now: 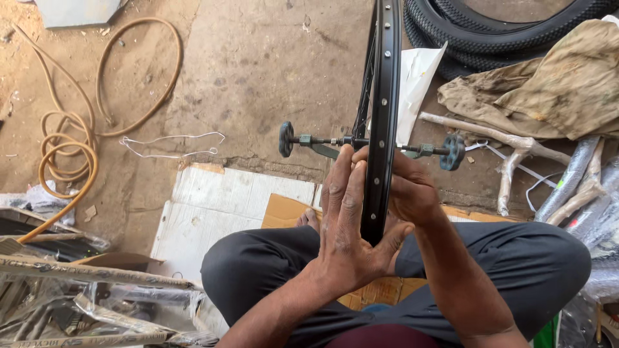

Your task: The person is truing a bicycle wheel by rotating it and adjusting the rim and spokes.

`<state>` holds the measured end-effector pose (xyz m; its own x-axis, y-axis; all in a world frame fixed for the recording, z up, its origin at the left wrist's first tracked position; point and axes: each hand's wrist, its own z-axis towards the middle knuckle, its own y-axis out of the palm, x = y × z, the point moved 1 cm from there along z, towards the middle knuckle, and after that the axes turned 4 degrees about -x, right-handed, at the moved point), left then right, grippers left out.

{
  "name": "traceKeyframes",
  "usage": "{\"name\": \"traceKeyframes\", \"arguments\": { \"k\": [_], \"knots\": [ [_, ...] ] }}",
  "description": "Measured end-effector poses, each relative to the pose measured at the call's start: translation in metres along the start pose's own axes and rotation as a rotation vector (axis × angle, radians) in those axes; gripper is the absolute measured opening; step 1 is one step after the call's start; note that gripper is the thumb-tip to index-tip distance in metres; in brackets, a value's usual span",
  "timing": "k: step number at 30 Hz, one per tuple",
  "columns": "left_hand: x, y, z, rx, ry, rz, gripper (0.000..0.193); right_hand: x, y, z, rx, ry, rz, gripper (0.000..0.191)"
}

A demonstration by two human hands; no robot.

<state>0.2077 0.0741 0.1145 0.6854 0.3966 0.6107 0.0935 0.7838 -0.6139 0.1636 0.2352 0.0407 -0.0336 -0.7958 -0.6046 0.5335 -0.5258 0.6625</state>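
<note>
From the head view, a person sits cross-legged on sheets of cardboard [219, 206] laid on a concrete floor [271, 71], and holds a black bicycle wheel rim [385, 96] upright and edge-on between the knees, so that it runs from the lap up to the top edge of the frame. The left hand [348, 225] comes up from the lower left with the forearm angled inward; its palm presses flat against the left side of the rim, the fingers [345, 177] stretched up along it toward the hub, and the thumb hooks round the rim's near edge at the bottom. The right hand [412, 193] mirrors it from the other side, wrist bent, fingers curled in against the right face of the rim just below the axle, so both hands clasp the wheel between them. A threaded axle [371, 143] passes crosswise through the hub, with a round dark knob at its left end [285, 139] and another at its right end [453, 152], both standing clear of the hands. On the floor toward its far left edge lies a coiled tan hose [71, 148], and a bent piece of white wire [171, 145] lies just beyond the cardboard. At the far right corner black tyres [503, 32] are stacked, with a crumpled dirty cloth [548, 90] resting in front of them and pale sticks [516, 154] beside it.
</note>
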Motion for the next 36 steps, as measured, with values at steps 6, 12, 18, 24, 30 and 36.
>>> {"name": "traceKeyframes", "arguments": {
  "k": [6,12,18,24,30,36],
  "knots": [
    [-0.001,0.0,-0.002,-0.011,0.002,-0.003,0.098,-0.015,0.01,-0.012,-0.108,-0.067,-0.416,0.049],
    [-0.001,0.001,-0.001,0.008,0.01,-0.007,0.098,-0.035,0.021,-0.005,-0.095,0.008,-0.748,0.053],
    [0.001,0.0,0.003,0.035,0.004,-0.031,0.093,-0.003,0.043,0.007,0.33,-0.537,-1.36,0.013],
    [0.003,0.002,0.007,0.052,0.001,-0.035,0.088,-0.012,0.018,-0.007,0.069,-0.203,-0.939,0.034],
    [0.003,0.002,0.008,0.029,-0.026,0.016,0.086,-0.028,-0.021,0.003,-0.266,0.058,-0.283,0.016],
    [0.001,0.005,0.009,0.049,-0.014,0.021,0.087,0.009,-0.027,-0.002,0.037,-0.238,-0.64,0.036]
  ]
}}
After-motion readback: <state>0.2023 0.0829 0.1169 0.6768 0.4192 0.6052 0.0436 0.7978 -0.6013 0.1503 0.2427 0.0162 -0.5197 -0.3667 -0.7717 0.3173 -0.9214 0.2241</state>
